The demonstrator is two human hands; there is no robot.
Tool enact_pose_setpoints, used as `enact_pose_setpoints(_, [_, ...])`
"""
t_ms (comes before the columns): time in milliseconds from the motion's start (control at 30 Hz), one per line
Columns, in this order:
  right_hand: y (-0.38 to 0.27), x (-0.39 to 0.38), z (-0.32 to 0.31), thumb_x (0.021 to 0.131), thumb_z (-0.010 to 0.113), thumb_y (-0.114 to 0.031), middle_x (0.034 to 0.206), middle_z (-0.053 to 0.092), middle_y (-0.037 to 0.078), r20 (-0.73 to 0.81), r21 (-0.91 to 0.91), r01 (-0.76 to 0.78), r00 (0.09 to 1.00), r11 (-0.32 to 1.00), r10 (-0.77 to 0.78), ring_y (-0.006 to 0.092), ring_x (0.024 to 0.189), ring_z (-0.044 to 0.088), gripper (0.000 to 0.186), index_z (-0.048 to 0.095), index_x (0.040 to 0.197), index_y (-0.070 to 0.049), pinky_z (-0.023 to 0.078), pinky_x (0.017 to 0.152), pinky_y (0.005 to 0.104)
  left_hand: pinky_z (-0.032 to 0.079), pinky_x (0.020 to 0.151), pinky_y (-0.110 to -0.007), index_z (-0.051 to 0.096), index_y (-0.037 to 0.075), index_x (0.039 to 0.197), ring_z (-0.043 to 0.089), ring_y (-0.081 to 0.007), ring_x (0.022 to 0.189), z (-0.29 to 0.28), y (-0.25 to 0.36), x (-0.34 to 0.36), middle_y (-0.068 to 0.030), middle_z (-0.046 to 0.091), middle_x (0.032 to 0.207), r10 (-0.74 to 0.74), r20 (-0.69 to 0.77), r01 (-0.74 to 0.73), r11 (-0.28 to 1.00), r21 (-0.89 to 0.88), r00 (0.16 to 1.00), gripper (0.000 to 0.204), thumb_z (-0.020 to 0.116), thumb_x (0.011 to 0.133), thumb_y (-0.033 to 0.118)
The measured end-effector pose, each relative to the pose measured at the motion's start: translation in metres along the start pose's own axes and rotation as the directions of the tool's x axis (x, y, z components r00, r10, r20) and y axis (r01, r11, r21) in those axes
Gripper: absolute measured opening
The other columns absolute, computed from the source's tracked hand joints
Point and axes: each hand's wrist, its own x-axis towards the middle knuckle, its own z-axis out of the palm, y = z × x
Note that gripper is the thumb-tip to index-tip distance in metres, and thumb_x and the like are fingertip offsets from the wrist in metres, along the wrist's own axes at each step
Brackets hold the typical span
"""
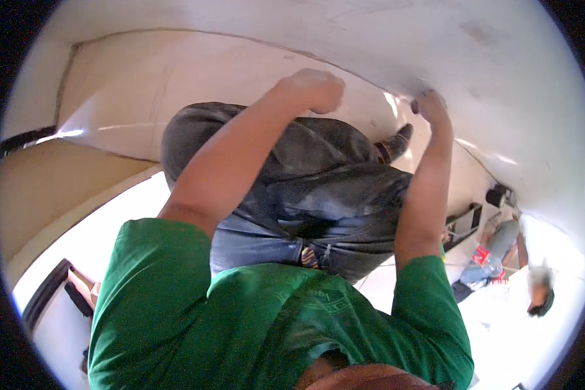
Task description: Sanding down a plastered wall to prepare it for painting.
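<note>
In the head view, the person is looking steeply down their own body while reaching both arms out toward a pale plastered wall [370, 39] that is curving across the top of the picture. The left hand [315, 88] is curled into a loose fist, knuckles toward the wall, resting against or just off the surface near the line where the wall is meeting a glossy cream panel [130, 91]; whether anything is tucked inside that fist I cannot tell. The right hand [430, 107] is pressing against the wall with its fingers bent over, and a small dark object seems to be showing at its fingertips, but it is too small and blurred to name, so I cannot tell what, if anything, it is gripping. Below the arms, a green shirt [266, 318] is filling the lower frame, with dark grey trousers [318, 188] and one dark shoe [396, 142] showing beyond it. Far below on the right, another person [500, 250] is sitting or crouching on the pale floor [552, 312] among a few small items. Judging by the wall, the surface under the hands is looking smooth and even with faint smudges, so the work there seems to be well under way, though how much is remaining is not showing.
</note>
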Motion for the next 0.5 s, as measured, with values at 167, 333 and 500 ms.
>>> enact_pose_setpoints(167, [-0.004,-0.013,-0.008,0.087,0.048,-0.018,0.081,0.056,0.01,-0.309,0.736,0.204,0.95,0.645,0.052,0.0198,0.078,0.056,0.02,0.06,0.086,-0.001,0.044,0.07,0.0336,0.05,0.079,-0.048,0.069,-0.001,0.09,0.064,-0.0356,0.092,-0.002,0.003,-0.01,-0.0216,0.066,0.096,-0.04,-0.037,0.04,0.999,-0.013,0.998,0.024,0.053,0.077,0.011])
enact_pose_setpoints(333, [0.006,-0.007,-0.004,0.089,0.049,-0.019,0.081,0.057,0.013,-0.1,0.748,0.075,0.995,0.66,0.0,0.0229,0.08,0.055,0.019,0.059,0.091,-0.002,0.045,0.071,0.0369,0.051,0.074,-0.046,0.07,0.0,0.089,0.066,-0.0346,0.087,-0.01,0.005,-0.016,-0.0207,0.067,0.095,-0.026,-0.003,0.026,0.999,0.036,1.0,0.024,0.055,0.072,0.007])
enact_pose_setpoints(500, [0.007,-0.002,0.01,0.087,0.052,-0.023,0.08,0.058,0.013,-0.244,0.786,0.129,0.963,0.605,0.112,0.0216,0.08,0.054,0.022,0.058,0.09,-0.002,0.045,0.07,0.0386,0.051,0.071,-0.046,0.07,0.002,0.088,0.066,-0.033,0.087,-0.006,0.005,-0.013,-0.0176,0.068,0.094,-0.05,-0.033,0.05,0.999,0.006,0.998,0.024,0.056,0.069,0.005])
